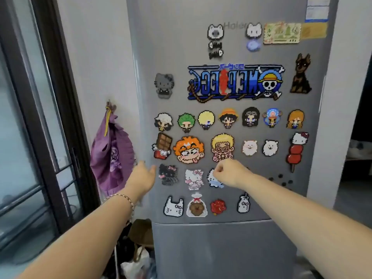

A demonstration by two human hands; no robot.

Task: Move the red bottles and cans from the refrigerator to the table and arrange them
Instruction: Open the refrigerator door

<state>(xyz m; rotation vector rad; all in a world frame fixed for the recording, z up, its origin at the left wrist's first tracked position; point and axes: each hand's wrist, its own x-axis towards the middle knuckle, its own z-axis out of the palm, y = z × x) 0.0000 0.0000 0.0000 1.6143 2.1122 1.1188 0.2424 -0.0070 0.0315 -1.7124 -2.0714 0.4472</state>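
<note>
I stand at the grey refrigerator [221, 137], its doors closed and covered with pixel-art magnets [189, 150]. My left hand [142, 177] reaches for the door's left edge, fingers spread wide and holding nothing. My right hand [229, 172] hangs loosely curled near the door, empty. No red bottles or cans show. A purple bag [111, 156] hangs on the wall just beside the refrigerator.
</note>
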